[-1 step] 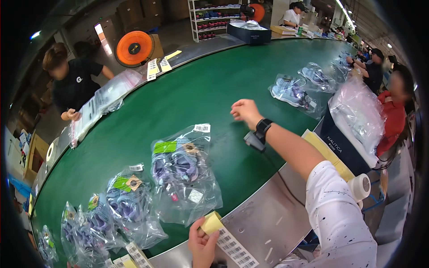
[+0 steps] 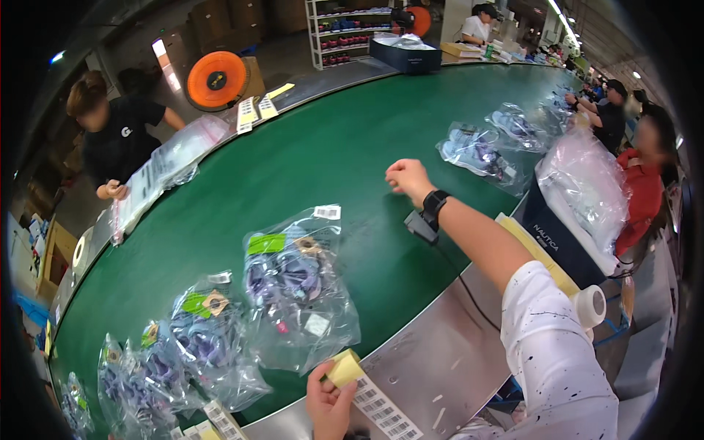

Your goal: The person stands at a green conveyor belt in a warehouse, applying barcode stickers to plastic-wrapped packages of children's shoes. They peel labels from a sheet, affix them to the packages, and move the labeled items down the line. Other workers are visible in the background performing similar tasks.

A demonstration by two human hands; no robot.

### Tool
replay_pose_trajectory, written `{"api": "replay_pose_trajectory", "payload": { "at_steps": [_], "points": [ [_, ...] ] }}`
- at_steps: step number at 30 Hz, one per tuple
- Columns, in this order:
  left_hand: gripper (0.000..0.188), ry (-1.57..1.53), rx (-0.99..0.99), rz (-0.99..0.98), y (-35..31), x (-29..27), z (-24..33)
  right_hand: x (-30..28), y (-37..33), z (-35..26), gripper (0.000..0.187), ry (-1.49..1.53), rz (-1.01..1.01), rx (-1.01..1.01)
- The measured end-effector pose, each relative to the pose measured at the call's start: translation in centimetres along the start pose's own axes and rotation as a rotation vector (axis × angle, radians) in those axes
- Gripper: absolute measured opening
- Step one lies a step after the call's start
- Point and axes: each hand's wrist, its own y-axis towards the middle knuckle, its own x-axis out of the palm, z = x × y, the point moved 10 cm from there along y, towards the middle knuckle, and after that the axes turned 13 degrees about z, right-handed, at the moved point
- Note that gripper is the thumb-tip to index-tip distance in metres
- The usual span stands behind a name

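Note:
My left hand (image 2: 330, 403) is at the bottom edge, gripping the yellow end of a strip of barcode labels (image 2: 378, 407) that lies on the metal ledge. Just beyond it, a clear bag of purple footwear (image 2: 297, 293) with a green tag rests on the green conveyor belt (image 2: 308, 154). My right hand (image 2: 407, 178), with a black watch on the wrist, is stretched out over the belt in a closed fist; nothing shows in it. A grey handheld scanner (image 2: 420, 225) with a black cable lies on the belt under that wrist.
Several similar bags (image 2: 198, 330) lie in a row to the left, and more (image 2: 477, 150) sit farther along the belt. Across the belt a person in black (image 2: 117, 139) handles a flat bag. A dark box (image 2: 561, 246), a tape roll (image 2: 592, 304) and other workers are at the right.

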Motion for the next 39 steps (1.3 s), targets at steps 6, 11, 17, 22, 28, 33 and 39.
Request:
{"api": "replay_pose_trajectory", "payload": {
  "at_steps": [6,11,17,22,28,33,39],
  "points": [
    [0.025,0.194,-0.064,-0.042,0.1,-0.8,-0.8,-12.4,4.9,-2.5,0.023,-1.264,0.433,-0.444],
    [0.020,0.213,-0.124,-0.096,0.2,0.1,-0.9,-15.7,6.7,2.4,0.027,-1.507,0.189,-0.325],
    [0.024,0.108,-0.041,-0.118,0.7,0.5,-2.6,-7.2,2.1,-2.4,0.013,-1.063,-0.026,-0.628],
    [0.021,0.059,-0.014,-0.059,0.9,-0.7,-2.2,4.4,-18.1,-9.3,0.023,-0.166,-0.634,-0.534],
    [0.020,-0.126,0.072,-0.007,0.7,-0.8,-1.3,2.6,-36.0,-9.6,0.017,-0.054,-0.886,-0.689],
    [0.018,-0.077,0.102,-0.009,0.1,0.1,-1.1,1.1,-36.0,-7.7,0.011,-0.052,-0.775,-0.530],
    [0.016,-0.023,0.145,-0.033,-0.1,1.1,-1.1,-0.9,-35.8,-9.0,0.006,-0.063,-0.629,-0.676]
  ]
}}
